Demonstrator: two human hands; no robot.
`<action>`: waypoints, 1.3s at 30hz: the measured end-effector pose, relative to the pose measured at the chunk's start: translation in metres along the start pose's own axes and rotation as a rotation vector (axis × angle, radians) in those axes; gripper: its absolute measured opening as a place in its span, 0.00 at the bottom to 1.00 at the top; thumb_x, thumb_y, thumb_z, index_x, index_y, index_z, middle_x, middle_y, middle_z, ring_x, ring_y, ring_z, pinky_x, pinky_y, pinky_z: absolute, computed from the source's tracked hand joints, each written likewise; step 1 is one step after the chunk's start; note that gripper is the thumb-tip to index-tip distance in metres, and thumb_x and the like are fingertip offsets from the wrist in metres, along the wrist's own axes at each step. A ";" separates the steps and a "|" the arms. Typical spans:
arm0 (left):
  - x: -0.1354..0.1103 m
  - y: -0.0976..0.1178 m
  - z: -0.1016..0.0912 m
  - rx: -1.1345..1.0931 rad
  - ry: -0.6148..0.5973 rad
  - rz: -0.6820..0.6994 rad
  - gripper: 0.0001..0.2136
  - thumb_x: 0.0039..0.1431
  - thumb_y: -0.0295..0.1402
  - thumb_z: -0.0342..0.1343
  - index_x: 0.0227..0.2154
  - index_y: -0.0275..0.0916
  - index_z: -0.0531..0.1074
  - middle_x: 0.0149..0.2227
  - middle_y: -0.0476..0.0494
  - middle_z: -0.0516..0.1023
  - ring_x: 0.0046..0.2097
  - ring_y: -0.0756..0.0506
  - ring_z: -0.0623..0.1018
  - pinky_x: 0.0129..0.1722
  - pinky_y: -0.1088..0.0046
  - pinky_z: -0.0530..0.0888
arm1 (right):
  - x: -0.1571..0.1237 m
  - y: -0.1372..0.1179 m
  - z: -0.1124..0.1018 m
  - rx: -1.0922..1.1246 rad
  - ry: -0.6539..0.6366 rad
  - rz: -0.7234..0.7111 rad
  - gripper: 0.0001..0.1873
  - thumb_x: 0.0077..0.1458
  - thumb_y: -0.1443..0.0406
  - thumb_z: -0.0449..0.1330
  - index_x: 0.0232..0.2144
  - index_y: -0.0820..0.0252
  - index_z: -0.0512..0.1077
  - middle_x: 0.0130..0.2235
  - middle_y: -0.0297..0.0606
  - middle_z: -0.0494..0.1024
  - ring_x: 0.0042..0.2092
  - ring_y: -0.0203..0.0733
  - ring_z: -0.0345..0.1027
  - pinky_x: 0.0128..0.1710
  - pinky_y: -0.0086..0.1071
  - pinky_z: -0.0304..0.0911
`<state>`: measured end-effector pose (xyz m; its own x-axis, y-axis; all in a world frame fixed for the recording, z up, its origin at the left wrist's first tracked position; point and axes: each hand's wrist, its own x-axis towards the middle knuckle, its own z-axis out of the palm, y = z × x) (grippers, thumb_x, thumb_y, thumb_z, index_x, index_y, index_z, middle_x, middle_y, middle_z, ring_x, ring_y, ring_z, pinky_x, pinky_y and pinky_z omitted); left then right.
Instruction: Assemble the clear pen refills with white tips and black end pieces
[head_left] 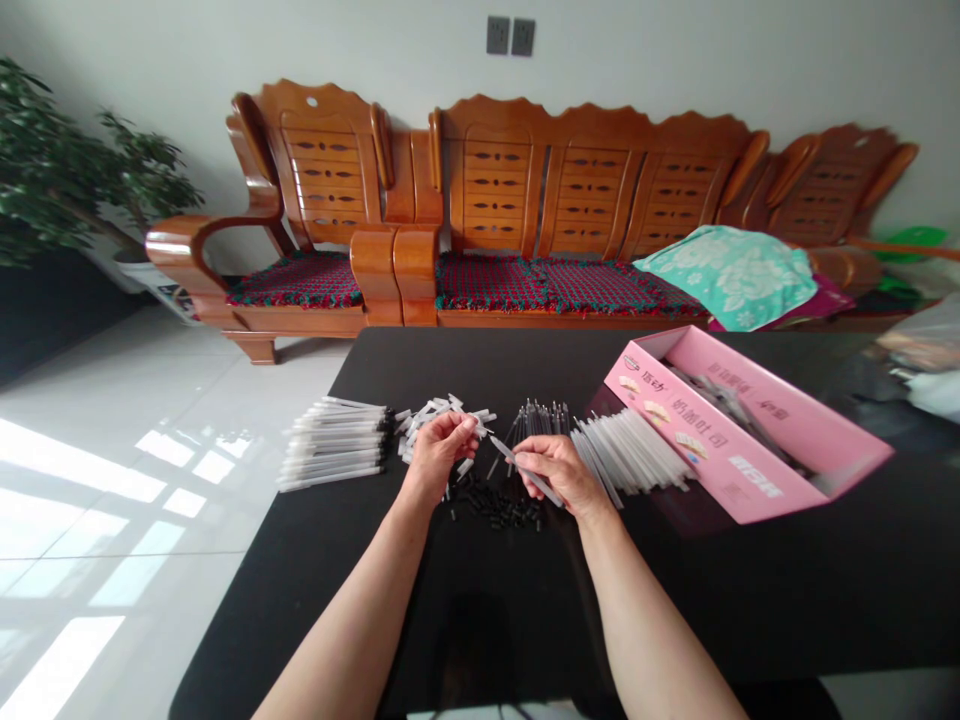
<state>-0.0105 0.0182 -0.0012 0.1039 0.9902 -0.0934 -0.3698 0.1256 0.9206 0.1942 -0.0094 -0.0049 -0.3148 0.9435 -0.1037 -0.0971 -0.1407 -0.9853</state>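
- The left hand [441, 452] is closed in a pinch. Its fingertips hold a small white cap [463, 428] just above the desk [750, 600].
- The right hand [561, 472] is closed around a clear pen barrel [517, 466]. The barrel is tilted, and its tip points up and toward the left hand, very near the cap. I cannot tell if the two parts touch.
- Between the hands, on the side nearer the person, many small black pieces [499, 506] lie loose on the desk.
- Just beyond the left hand is a heap of white caps [435, 410].
- Well to the left of the left hand lies a stack of white pens [334, 446], side by side with their dark ends toward the hands.
- Just beyond the right hand is a bundle of dark refills [541, 414].
- To the right of the right hand, almost touching it, lies a pile of clear barrels [630, 452].
- Further right stands an open pink carton [739, 455], tilted, with dark things inside that are too small to name.
- Far beyond both hands, behind the desk, is a wooden sofa [570, 200] with red cushions.
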 end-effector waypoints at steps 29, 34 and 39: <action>-0.005 -0.009 0.011 -0.055 -0.092 -0.192 0.18 0.42 0.40 0.72 0.29 0.32 0.74 0.23 0.48 0.75 0.23 0.54 0.73 0.25 0.80 0.71 | 0.004 -0.002 0.001 0.314 0.117 -0.196 0.13 0.53 0.61 0.67 0.38 0.63 0.76 0.30 0.40 0.82 0.29 0.43 0.78 0.29 0.34 0.76; -0.007 -0.009 0.012 -0.009 -0.154 -0.189 0.19 0.42 0.40 0.72 0.31 0.31 0.76 0.23 0.46 0.76 0.23 0.53 0.74 0.26 0.78 0.73 | 0.010 0.006 0.000 0.282 0.231 -0.204 0.11 0.51 0.61 0.68 0.35 0.62 0.76 0.27 0.39 0.82 0.25 0.42 0.77 0.24 0.33 0.75; -0.007 -0.013 0.016 -0.003 -0.188 -0.184 0.19 0.42 0.41 0.72 0.29 0.32 0.74 0.22 0.47 0.76 0.22 0.53 0.73 0.24 0.78 0.71 | 0.009 0.005 -0.001 0.303 0.253 -0.173 0.11 0.49 0.61 0.68 0.32 0.62 0.76 0.25 0.38 0.82 0.23 0.41 0.76 0.22 0.31 0.75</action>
<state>0.0083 0.0086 -0.0062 0.3391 0.9221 -0.1864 -0.3319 0.3027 0.8935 0.1914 -0.0012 -0.0112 -0.0318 0.9995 -0.0081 -0.4132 -0.0205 -0.9104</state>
